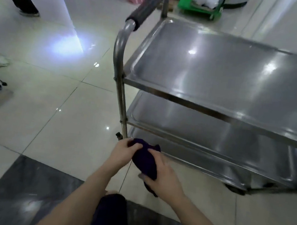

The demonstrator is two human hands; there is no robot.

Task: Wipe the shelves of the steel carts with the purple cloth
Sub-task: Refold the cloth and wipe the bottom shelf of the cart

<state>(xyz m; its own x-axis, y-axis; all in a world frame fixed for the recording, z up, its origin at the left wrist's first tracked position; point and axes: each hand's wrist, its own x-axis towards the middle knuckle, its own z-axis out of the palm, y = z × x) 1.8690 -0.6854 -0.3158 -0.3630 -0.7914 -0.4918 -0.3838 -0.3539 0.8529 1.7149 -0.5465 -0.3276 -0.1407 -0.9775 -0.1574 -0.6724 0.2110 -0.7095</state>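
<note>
Cloth (145,161) is gripped by my left hand (123,152) and right hand (163,176); lowest shelf (203,163) of the cart (201,104) runs rightward just ahead, nearer my right hand.

I'm watching through the single head camera, which is looking forward and steeply down onto the steel cart (224,71) from off its handle end. It's sitting close, with the left hand (122,152) and right hand (163,178) holding the purple cloth (144,163) low in frame, just before the cart's near corner post.
</note>
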